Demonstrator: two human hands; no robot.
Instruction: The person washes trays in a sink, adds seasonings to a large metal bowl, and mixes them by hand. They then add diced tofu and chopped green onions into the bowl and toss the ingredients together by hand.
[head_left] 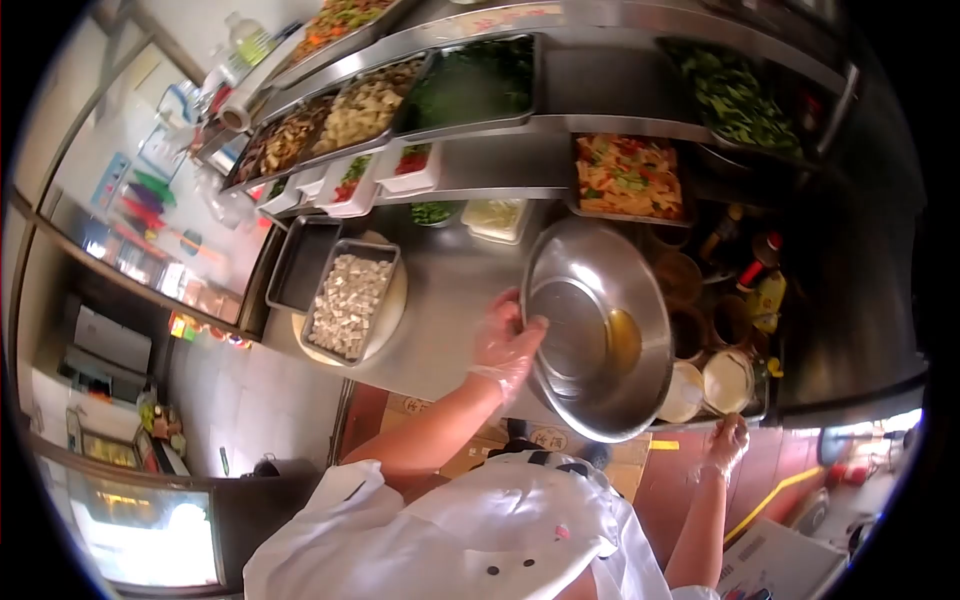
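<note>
From my distant post, I see at left the white cubes [348,302], then the left hand [505,348], which pinches the left rim of the steel bowl [588,408], its thumb over the edge. The bowl, with yellow liquid [623,342], lies right of these fingers. Farther right, the right hand [733,446] is near a round container [751,380], fingers curled together; I cannot tell what they pinch.

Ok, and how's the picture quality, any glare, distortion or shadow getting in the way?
Head view: wide-lens distortion bows the long silver metal shelf edge and leaves black corners; head view: glare streaks the round silver metal bowl; head view: the bright white rectangular panel at lower left is washed out; head view: deep shadow hides detail along the right side.
</note>
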